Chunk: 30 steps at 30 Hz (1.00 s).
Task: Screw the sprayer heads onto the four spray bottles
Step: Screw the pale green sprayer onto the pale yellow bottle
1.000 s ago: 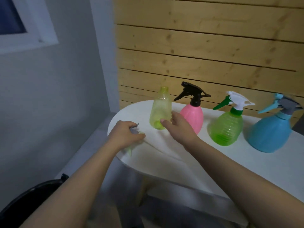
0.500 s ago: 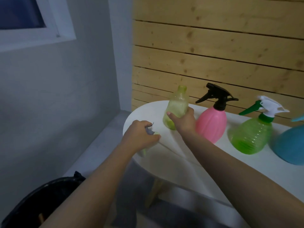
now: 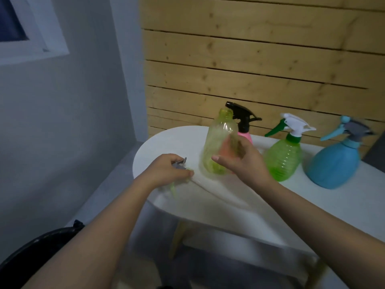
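My right hand [image 3: 243,161] grips a yellow-green headless bottle [image 3: 216,142] around its lower body, lifted and tilted slightly above the white table [image 3: 312,205]. My left hand [image 3: 166,171] is closed on a grey sprayer head [image 3: 180,163] at the table's left end; its pale green tube [image 3: 173,189] hangs out below the hand. Behind stand a pink bottle with a black sprayer [image 3: 243,117], a green bottle with a white and green sprayer [image 3: 285,157], and a blue bottle with a grey and blue sprayer [image 3: 335,163].
A wooden slat wall [image 3: 250,69] runs right behind the bottles. A black bin [image 3: 31,257] sits on the floor at lower left. The table's rounded left edge [image 3: 137,163] lies just beside my left hand.
My right hand has lifted the yellow-green bottle off the table and drawn it toward me. My left hand stays closed on the sprayer head in about the same spot.
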Motion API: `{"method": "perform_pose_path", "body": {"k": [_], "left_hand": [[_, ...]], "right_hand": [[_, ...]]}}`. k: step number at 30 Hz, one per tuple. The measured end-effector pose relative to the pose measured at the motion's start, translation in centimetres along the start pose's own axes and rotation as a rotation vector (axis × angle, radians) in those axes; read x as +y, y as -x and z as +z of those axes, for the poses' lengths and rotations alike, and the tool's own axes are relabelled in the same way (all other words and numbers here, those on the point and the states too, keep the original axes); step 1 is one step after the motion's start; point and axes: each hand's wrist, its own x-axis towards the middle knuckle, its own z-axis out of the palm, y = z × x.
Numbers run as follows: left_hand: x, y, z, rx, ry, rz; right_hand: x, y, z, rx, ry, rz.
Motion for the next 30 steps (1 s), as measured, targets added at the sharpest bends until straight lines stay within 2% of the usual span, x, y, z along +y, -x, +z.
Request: {"method": "perform_pose_path", "body": {"k": [10, 15, 21, 30], "left_hand": [[5.1, -1.1, 4.4, -0.073, 0.124, 0.053], [6.8, -1.8, 6.0, -0.041, 0.169, 0.101], [7.3, -2.0, 6.3, 0.079, 0.258, 0.114], [7.1, -1.6, 5.7, 0.230, 0.401, 0.098]], "right_hand": [[4.9, 5.5, -11.7, 0.019, 0.083, 0.088], [6.2, 6.6, -16.1, -0.004, 0.132, 0.093], [8.2, 6.8, -18.7, -0.056, 0.211, 0.135], [9.4, 6.0, -18.8, -0.104, 0.249, 0.104]]}}
